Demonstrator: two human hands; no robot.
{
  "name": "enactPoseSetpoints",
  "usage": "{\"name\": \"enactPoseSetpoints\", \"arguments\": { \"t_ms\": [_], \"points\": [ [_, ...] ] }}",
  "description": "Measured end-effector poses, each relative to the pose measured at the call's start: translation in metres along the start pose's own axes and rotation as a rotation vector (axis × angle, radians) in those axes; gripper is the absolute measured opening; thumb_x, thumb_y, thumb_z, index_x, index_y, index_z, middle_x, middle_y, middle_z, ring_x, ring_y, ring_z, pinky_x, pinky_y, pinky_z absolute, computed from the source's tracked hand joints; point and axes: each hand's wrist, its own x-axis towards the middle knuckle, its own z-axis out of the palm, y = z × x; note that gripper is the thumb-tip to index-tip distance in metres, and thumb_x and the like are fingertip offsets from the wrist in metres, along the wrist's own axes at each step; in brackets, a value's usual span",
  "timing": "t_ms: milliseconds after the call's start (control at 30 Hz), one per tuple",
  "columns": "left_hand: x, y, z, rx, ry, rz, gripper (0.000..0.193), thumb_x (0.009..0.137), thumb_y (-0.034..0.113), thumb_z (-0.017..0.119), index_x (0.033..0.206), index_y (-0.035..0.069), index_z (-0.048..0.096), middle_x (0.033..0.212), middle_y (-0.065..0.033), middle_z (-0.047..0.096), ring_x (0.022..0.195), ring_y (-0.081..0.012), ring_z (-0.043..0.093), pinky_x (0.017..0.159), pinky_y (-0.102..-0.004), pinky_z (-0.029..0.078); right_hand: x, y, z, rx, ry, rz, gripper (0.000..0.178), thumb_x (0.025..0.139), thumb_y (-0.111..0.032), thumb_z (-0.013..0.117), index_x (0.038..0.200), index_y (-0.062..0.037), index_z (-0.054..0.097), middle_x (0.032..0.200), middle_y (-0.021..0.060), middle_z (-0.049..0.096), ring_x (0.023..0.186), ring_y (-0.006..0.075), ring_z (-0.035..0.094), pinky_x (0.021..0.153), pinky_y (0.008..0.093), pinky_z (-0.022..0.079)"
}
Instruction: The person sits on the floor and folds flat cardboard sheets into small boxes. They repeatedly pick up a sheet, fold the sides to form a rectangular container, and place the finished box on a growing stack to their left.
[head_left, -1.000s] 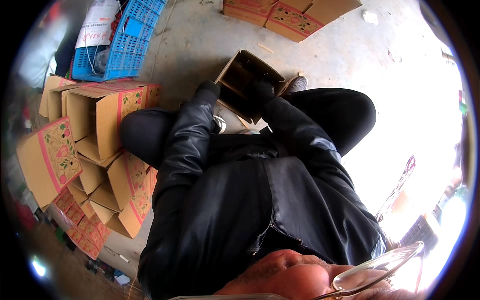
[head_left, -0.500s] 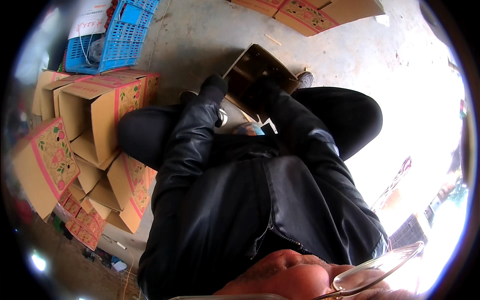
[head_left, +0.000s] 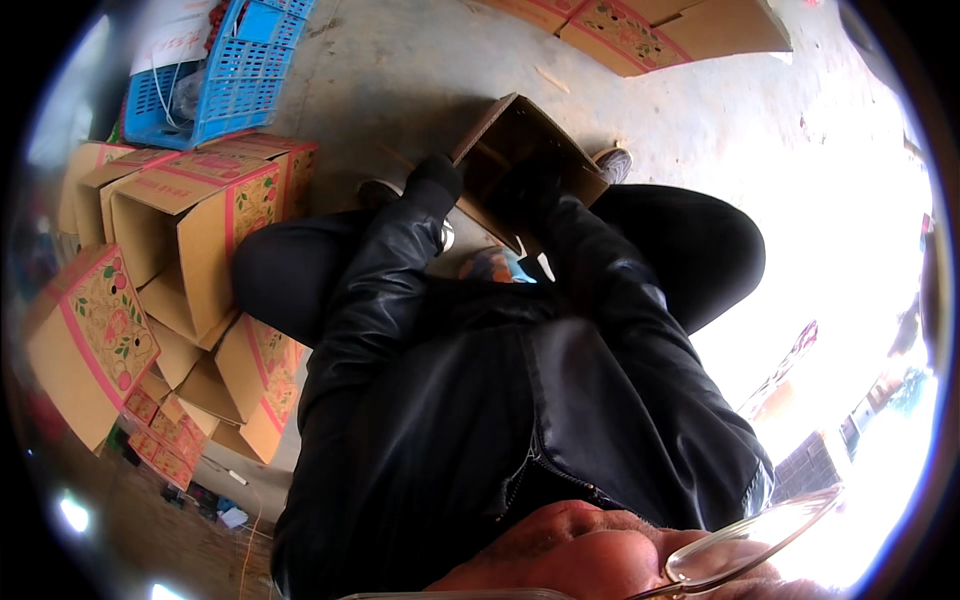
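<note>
An open-topped cardboard box (head_left: 487,118) stands tilted on the floor between my feet, its inside in deep shadow. At its left edge is my left hand (head_left: 437,180) in a black glove, closed against the wall of the box. My right hand (head_left: 532,182), also dark, reaches down into the box. Shadow hides its fingers, so I cannot tell whether it holds anything. A small colourful item (head_left: 486,265), orange and blue, lies close below the box, partly hidden by my jacket.
Several open cardboard boxes (head_left: 205,190) with pink trim are piled at my left. Beyond them stands a blue plastic crate (head_left: 240,95) with a white sheet on it. Another printed carton (head_left: 630,35) lies at the far side. My shoes (head_left: 613,163) flank the box.
The view has shifted slightly, so the surroundings sit a little differently. My right hand remains inside the box, and my left stays at its edge.
</note>
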Motion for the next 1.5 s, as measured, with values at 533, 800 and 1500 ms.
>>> {"name": "enactPoseSetpoints", "arguments": {
  "t_ms": [533, 800, 1500],
  "points": [
    [-0.061, 0.065, -0.042, 0.322, 0.231, 0.490, 0.041, 0.068, 0.027, 0.070, 0.103, 0.009, 0.058, 0.105, -0.0131, 0.058, 0.101, -0.0348, 0.057, 0.082, -0.0501, 0.046, 0.012, -0.001, -0.022, -0.048, 0.016, -0.087, 0.029, 0.083, -0.029, 0.059, 0.099, -0.0079, 0.070, 0.091, 0.0156, 0.067, 0.088, 0.0347, 0.064, 0.081, 0.0424, 0.051],
    [-0.055, 0.047, 0.025, 0.753, -0.108, 0.485, 0.036, 0.082, 0.018, 0.055, 0.116, 0.012, 0.064, 0.112, -0.0133, 0.064, 0.103, -0.0298, 0.061, 0.077, -0.0473, 0.051, 0.018, 0.000, -0.044, -0.066, 0.043, -0.043, 0.029, 0.084, -0.029, 0.058, 0.100, -0.0090, 0.070, 0.095, 0.0150, 0.068, 0.092, 0.0356, 0.063, 0.084, 0.0420, 0.050],
    [-0.424, 0.043, -0.383, 0.501, 1.532, 0.467, 0.023, 0.070, 0.003, 0.059, 0.090, 0.011, 0.066, 0.086, -0.0088, 0.063, 0.086, -0.0308, 0.060, 0.077, -0.0428, 0.049, -0.053, 0.081, -0.394, 0.499, 1.014, 0.068, 0.037, 0.096, -0.032, 0.051, 0.119, -0.0040, 0.059, 0.106, 0.0097, 0.066, 0.088, 0.0191, 0.065, 0.070, 0.0313, 0.053]
  ]
}}
